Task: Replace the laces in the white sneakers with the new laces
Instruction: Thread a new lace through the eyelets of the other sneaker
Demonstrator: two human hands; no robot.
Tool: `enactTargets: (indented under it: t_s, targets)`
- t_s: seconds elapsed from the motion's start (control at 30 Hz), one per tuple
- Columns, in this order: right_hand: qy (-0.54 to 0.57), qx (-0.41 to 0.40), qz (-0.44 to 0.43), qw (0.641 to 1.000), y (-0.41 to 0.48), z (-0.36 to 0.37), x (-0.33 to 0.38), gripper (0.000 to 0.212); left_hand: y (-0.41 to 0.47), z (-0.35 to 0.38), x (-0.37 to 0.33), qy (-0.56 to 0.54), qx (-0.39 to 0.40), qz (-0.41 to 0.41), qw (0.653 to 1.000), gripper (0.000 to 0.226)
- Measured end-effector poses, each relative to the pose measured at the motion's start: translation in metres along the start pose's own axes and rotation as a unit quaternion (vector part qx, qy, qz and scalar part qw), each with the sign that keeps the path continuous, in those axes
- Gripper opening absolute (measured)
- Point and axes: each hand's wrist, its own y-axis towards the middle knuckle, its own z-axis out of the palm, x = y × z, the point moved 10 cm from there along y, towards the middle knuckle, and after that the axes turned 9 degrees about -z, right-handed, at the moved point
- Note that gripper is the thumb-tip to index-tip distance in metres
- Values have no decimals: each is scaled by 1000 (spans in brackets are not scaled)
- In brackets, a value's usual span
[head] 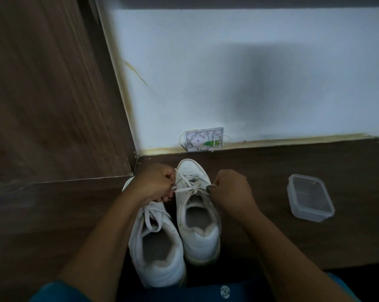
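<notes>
Two white sneakers stand side by side on the dark wooden floor, toes toward the wall. The right sneaker (197, 212) carries a white lace (189, 188) crossed over its tongue. My left hand (155, 184) pinches the lace's left end and my right hand (230, 190) pinches its right end, both pulled outward and level with the top eyelets. The left sneaker (156, 243) is laced, with its toe hidden under my left hand and forearm.
A clear plastic container (309, 197) without a lid sits on the floor to the right. A small white wall box (203, 139) is fixed at the skirting just beyond the shoes. A wooden panel (42, 94) rises on the left.
</notes>
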Motion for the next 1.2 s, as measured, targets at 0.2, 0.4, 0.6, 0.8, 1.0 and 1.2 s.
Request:
enactTargets:
  t_s: [0.2,0.4,0.6,0.8,1.0,1.2]
  targets:
    - [32,41,-24,998,-3,5,6,18,-13,-13,-21,132,-47,72,987,13]
    - [22,163,-40,986,-26,30,14,66,-43,-21,13,239,23,-46,970,44]
    - [10,201,-64,978,-37,36,24,65,-64,-3,65,141,74,-168,973,97]
    - [36,192,-49,979,-36,43,14,67,-48,-27,60,73,-46,-50,995,29]
    - [60,224,-13,973,-36,57,12,74,-45,11,99,12,78,-184,980,23]
    - [119,136,-11,983,-39,9,12,69,-49,-22,40,51,-51,-32,997,14]
